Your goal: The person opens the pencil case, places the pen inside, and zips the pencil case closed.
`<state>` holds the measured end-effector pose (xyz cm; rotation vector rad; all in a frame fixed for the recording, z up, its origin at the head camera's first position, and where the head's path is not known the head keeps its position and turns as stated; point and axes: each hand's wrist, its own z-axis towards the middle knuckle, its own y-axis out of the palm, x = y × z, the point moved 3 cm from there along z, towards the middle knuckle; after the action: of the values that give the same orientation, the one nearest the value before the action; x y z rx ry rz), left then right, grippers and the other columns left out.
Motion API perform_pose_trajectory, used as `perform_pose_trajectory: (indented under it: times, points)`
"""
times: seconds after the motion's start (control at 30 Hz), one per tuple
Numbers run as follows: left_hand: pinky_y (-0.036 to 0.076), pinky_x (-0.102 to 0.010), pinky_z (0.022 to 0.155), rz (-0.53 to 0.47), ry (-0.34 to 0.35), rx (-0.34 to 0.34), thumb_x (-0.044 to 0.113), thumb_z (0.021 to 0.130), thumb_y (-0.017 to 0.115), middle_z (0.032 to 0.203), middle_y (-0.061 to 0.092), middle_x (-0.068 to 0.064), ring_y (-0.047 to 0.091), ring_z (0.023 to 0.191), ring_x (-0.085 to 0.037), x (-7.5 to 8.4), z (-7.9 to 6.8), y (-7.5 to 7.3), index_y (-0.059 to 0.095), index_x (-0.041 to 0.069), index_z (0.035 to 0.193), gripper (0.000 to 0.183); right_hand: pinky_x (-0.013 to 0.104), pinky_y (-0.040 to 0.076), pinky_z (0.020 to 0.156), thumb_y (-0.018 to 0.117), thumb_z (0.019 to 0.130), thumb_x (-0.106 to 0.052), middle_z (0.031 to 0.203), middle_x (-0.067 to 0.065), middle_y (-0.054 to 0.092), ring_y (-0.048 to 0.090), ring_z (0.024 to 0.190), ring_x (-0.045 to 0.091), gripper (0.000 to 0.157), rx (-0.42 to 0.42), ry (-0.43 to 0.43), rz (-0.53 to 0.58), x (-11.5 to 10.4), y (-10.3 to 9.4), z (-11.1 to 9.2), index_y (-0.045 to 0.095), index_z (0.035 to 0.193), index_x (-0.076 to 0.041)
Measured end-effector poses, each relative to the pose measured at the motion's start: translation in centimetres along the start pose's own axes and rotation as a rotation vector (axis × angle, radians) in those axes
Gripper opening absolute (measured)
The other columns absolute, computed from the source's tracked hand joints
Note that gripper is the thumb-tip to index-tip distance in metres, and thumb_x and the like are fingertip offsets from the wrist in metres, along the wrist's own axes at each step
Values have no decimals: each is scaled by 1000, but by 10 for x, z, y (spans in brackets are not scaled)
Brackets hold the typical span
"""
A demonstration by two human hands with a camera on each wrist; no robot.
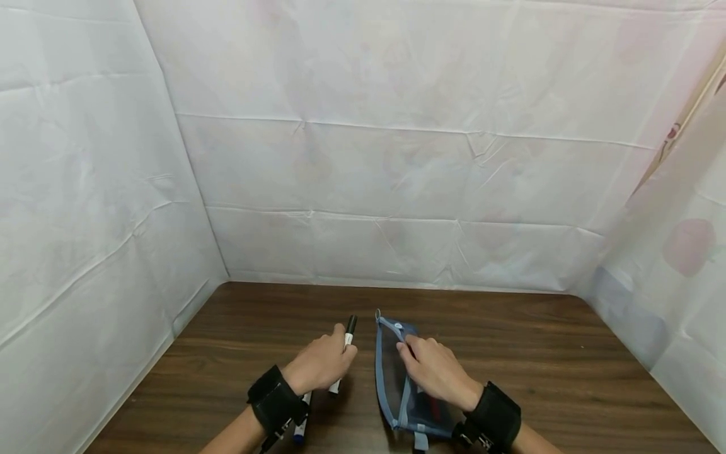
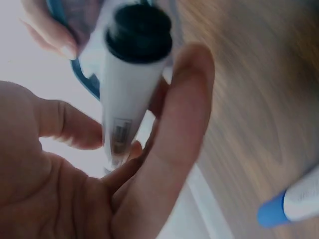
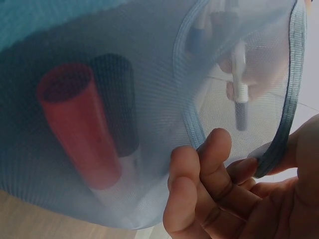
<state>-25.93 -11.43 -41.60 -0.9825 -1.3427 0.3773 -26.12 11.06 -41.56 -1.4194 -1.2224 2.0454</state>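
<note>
My left hand (image 1: 322,362) grips a white marker (image 2: 130,94) with a black cap, fingers and thumb curled round its barrel. The marker slants upward beside the pouch. My right hand (image 1: 439,372) pinches the edge of a blue mesh zip pouch (image 1: 381,372), whose mouth gapes toward the left hand. Through the mesh, the right wrist view shows a red-capped marker (image 3: 82,129) and a dark-capped marker (image 3: 117,99) lying side by side inside. A blue-capped marker (image 1: 302,429) lies on the table near my left wrist, partly hidden by the wrist strap.
The dark wood table (image 1: 272,315) reaches back to a creased white sheet (image 1: 368,176). More sheeting hangs at the left and right sides. A black strap (image 1: 275,397) with a device is on each wrist.
</note>
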Motion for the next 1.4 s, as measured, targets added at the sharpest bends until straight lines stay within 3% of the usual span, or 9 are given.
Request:
perform_pose_trajectory:
  times: [0.1, 0.17, 0.27, 0.47, 0.67, 0.77, 1.0, 1.17, 1.4]
  points:
    - [37, -26, 38, -197, 38, -18, 27, 106, 33, 62, 52, -1, 43, 41, -11, 4, 2, 0, 12, -6, 155, 63, 20, 23, 39, 40, 109, -27, 55, -6, 38, 33, 41, 7, 36, 1, 5, 2, 0, -1, 0, 52, 77, -15]
    - [48, -35, 45, -343, 53, -19, 27, 107, 34, 74, 60, -12, 57, 48, -19, 7, 3, 0, 13, 1, 154, 58, 20, 23, 39, 40, 109, -28, 55, -6, 37, 33, 41, 7, 37, 0, 9, 3, 1, -1, -1, 51, 77, -15]
    - [53, -47, 57, -489, 67, -8, 28, 109, 36, 89, 65, -22, 67, 63, -27, 14, 2, 1, 13, 6, 153, 55, 20, 24, 39, 39, 109, -29, 55, -6, 37, 33, 41, 7, 38, 3, 10, -5, 1, -2, 0, 52, 76, -15]
    - [53, -48, 58, -613, 86, -42, 25, 109, 38, 89, 65, -23, 67, 65, -29, 22, 5, 9, 12, 2, 152, 56, 20, 23, 40, 40, 109, -28, 55, -6, 37, 32, 41, 7, 37, 29, 7, -3, 0, -5, 1, 51, 76, -15]
    - [54, -46, 58, -750, 60, -190, 21, 109, 38, 87, 67, -20, 70, 69, -32, 33, 9, 24, 9, -3, 151, 56, 21, 27, 41, 40, 109, -27, 57, -5, 41, 36, 43, 7, 36, 31, 22, 7, 1, -6, 0, 53, 78, -15]
    - [54, -44, 58, -765, 49, -234, 20, 108, 39, 88, 67, -22, 70, 69, -33, 40, 14, 31, 13, -3, 149, 54, 21, 29, 40, 40, 109, -27, 58, -5, 43, 38, 44, 7, 35, 27, 26, 15, 1, -8, 1, 54, 79, -15]
    - [54, -39, 54, -736, 33, -256, 17, 107, 41, 87, 67, -24, 70, 66, -30, 41, 22, 42, 25, -3, 141, 43, 20, 28, 39, 39, 109, -28, 58, -5, 43, 37, 43, 6, 36, 8, 0, 66, -4, -8, 0, 54, 81, -12]
    - [54, -38, 55, -718, 47, -243, 17, 108, 41, 86, 67, -24, 68, 61, -24, 39, 25, 47, 29, -2, 136, 37, 21, 28, 39, 37, 110, -28, 58, -5, 43, 37, 43, 6, 37, -1, -2, 73, -4, -5, 0, 56, 83, -10]
    - [55, -38, 57, -715, 19, -220, 16, 104, 48, 84, 68, -20, 68, 63, -24, 43, 29, 51, 25, -1, 141, 47, 21, 27, 41, 37, 110, -28, 59, -5, 42, 36, 44, 7, 36, 3, 1, 52, -4, -7, 0, 53, 81, -14]
